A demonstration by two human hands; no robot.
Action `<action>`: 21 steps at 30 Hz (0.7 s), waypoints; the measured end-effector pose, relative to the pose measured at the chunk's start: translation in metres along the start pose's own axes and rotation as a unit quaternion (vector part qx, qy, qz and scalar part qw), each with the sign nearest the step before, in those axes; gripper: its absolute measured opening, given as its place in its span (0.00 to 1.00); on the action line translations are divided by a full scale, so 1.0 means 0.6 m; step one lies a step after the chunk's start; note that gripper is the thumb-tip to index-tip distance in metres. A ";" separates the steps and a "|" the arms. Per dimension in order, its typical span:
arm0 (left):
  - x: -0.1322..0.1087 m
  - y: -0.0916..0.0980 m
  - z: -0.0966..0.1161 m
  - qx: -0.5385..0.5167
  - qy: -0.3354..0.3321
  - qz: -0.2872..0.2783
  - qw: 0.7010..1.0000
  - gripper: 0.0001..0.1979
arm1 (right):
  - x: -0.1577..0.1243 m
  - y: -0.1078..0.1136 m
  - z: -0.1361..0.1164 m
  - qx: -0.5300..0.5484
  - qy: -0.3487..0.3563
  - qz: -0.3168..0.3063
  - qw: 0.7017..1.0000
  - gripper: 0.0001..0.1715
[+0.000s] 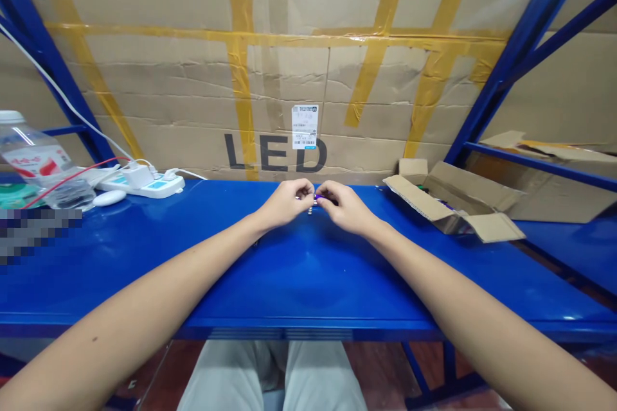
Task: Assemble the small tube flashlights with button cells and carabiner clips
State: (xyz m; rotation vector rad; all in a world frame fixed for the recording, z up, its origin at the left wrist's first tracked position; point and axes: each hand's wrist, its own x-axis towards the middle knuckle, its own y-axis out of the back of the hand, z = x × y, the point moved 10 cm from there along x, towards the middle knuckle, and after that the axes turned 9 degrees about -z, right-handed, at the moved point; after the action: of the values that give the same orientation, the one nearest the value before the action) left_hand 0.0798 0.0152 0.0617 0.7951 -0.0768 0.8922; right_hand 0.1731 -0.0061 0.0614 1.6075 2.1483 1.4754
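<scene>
My two hands meet over the far middle part of the blue tabletop (308,276). Between their fingertips is a small purple piece (319,197) with silvery metal parts, one of which dangles below like a short bit of chain. Its exact kind is too small to make out. My left hand (289,202) pinches the silvery end, fingers curled. From the other side, my right hand (344,207) grips the purple end between thumb and fingers. The fingers cover much of the piece. Something small and dark shows beside my left forearm, mostly hidden.
An open cardboard box (419,197) with small items inside sits at the right. At the left are a power strip (161,187) with plugs, a plastic bottle (41,164), a red cable (77,176) and a white oval object (110,198). A large taped carton (183,96) stands behind.
</scene>
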 end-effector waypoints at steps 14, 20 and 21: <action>-0.004 -0.003 0.019 0.029 -0.028 -0.009 0.999 0.02 | 0.000 0.000 0.022 0.167 -0.030 -0.013 0.985 0.11; -0.006 -0.009 0.041 0.126 -0.076 -0.013 0.989 0.04 | -0.004 -0.016 0.031 0.193 -0.082 -0.092 0.973 0.16; -0.006 -0.011 0.041 0.132 -0.080 -0.015 0.988 0.04 | -0.005 -0.019 0.034 0.196 -0.091 -0.101 0.971 0.17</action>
State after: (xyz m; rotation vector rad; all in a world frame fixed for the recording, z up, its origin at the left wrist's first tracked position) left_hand 0.0886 -0.0054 0.0741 1.1129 -0.0890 0.8180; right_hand 0.1780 0.0045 0.0409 1.4952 2.5139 0.8478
